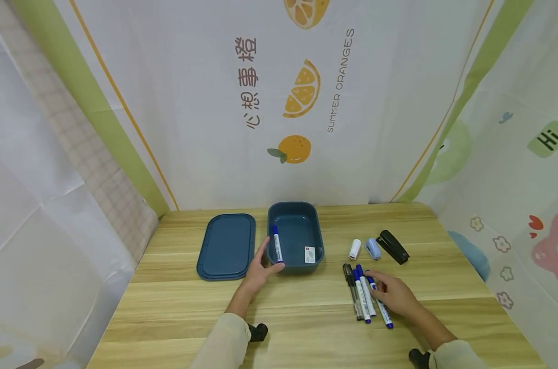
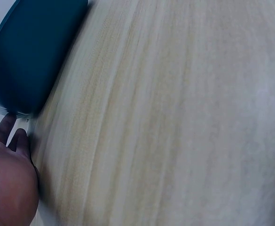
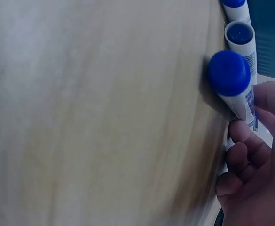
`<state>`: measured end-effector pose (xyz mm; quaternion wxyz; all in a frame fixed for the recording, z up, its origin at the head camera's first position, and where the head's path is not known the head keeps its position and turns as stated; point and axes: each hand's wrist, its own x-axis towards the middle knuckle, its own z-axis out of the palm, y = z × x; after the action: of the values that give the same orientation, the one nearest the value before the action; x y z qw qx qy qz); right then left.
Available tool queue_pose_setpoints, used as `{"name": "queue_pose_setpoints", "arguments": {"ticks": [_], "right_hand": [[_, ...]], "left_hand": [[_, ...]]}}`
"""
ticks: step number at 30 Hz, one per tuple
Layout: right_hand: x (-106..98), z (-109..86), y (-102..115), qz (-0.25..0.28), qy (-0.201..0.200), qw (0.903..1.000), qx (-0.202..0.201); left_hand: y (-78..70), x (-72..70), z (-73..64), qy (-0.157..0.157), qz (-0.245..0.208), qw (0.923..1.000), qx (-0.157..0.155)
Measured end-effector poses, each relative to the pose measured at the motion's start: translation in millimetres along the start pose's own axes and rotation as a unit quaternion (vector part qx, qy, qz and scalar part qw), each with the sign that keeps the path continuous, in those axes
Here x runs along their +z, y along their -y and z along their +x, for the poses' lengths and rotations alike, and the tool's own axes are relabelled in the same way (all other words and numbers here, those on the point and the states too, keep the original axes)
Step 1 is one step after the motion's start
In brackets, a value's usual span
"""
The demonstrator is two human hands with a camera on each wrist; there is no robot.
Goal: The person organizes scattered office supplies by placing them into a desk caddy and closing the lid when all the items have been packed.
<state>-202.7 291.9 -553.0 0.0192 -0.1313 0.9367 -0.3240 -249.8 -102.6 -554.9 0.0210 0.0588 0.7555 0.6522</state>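
A dark blue plastic bin (image 1: 295,233) stands at the table's back, with one blue-capped whiteboard marker (image 1: 278,246) leaning inside on its left. My left hand (image 1: 257,274) rests at the bin's front left corner, thumb and fingers spread; fingertips meet its wall in the left wrist view. On the right, my right hand (image 1: 398,297) pinches a whiteboard marker (image 1: 384,307) between thumb and fingers. Its blue end (image 3: 229,73) faces the right wrist camera. Just left of it lie two more whiteboard markers (image 1: 363,297) and black pens (image 1: 353,292), side by side.
A dark blue lid (image 1: 226,247) lies flat left of the bin. Behind the markers are a small white object (image 1: 355,249), a small light blue stapler-like object (image 1: 373,249) and a black stapler (image 1: 392,247). Printed cloth (image 1: 191,128) hangs behind the wooden table.
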Motion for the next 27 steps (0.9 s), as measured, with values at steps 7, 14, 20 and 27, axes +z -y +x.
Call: {"name": "queue_pose_setpoints", "arguments": {"ticks": [7, 14, 20, 27], "right_hand": [[0.4, 0.2, -2.2, 0.006, -0.004, 1.0000, 0.003], [-4.3, 2.8, -0.1, 0.042, -0.023, 0.9988, -0.007], [-8.5, 7.6, 5.4, 0.051, -0.037, 0.9980, -0.008], [-9.4, 16.9, 13.8, 0.075, -0.057, 0.9955, -0.015]], "left_hand": [[1.6, 0.3, -1.8, -0.001, 0.016, 0.9993, 0.035], [-3.8, -0.8, -1.1, 0.008, -0.014, 0.9998, 0.006], [-4.9, -0.7, -0.7, 0.005, -0.014, 0.9999, -0.001], [-7.2, -1.5, -0.8, 0.006, -0.003, 1.0000, -0.004]]}}
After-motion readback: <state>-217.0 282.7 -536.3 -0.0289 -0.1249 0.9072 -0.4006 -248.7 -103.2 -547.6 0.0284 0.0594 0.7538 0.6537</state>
